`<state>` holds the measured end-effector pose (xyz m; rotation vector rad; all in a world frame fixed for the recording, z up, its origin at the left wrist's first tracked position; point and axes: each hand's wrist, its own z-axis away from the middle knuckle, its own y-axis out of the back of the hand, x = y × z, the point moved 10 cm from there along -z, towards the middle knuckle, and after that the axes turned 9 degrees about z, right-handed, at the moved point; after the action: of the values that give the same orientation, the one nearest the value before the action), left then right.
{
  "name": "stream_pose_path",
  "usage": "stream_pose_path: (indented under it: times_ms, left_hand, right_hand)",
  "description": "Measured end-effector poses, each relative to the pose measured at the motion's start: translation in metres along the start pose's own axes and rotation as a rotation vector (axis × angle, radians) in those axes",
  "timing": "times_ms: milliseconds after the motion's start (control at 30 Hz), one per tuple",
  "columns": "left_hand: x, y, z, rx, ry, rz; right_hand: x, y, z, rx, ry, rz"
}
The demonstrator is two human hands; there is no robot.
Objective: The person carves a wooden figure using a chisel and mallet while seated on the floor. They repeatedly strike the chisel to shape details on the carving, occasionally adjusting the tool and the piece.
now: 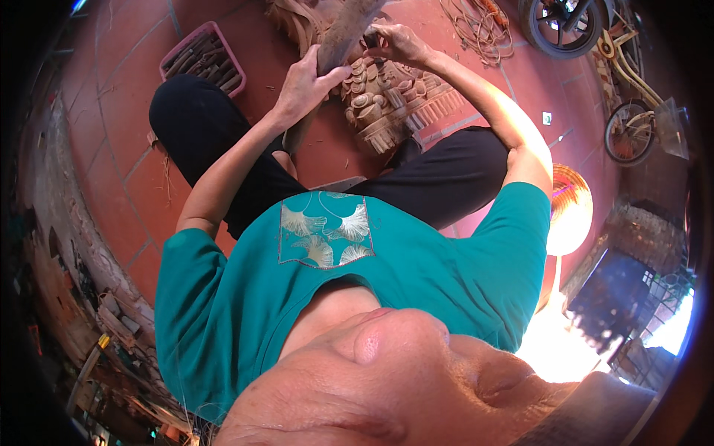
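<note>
A large carved wooden piece, with curled petals and ribbed bands, lies on the floor in front of my crossed legs. A long, smooth brown wooden limb rises beside it at an angle. My left hand is closed around the side of this limb, the thumb reaching across it. To the right, my right hand is bent in a pinch beside the limb, above the carving. Between its fingers shows a small dark thing, too little of it visible to name.
A pink tray full of long thin tools stands on the red tiled floor at the far left. Coiled cord lies at the far right, near a vehicle wheel. A round woven hat is by my right elbow.
</note>
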<state>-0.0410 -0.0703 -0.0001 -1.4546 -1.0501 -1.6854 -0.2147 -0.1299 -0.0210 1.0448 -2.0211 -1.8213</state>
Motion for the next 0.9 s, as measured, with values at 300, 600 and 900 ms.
stream_pose_path:
  times_ms: [300, 600, 900]
  left_hand:
    - [-0.003, -0.001, -0.002, -0.061, 0.081, 0.122]
    - [-0.007, -0.006, -0.003, -0.082, 0.072, 0.113]
    - [-0.004, -0.016, 0.0, -0.14, 0.076, -0.109]
  right_hand:
    - [0.02, 0.008, 0.011, -0.021, -0.138, -0.137]
    - [0.013, 0.022, 0.024, -0.01, -0.151, -0.106]
    - [0.015, 0.0, 0.026, -0.09, -0.134, -0.048]
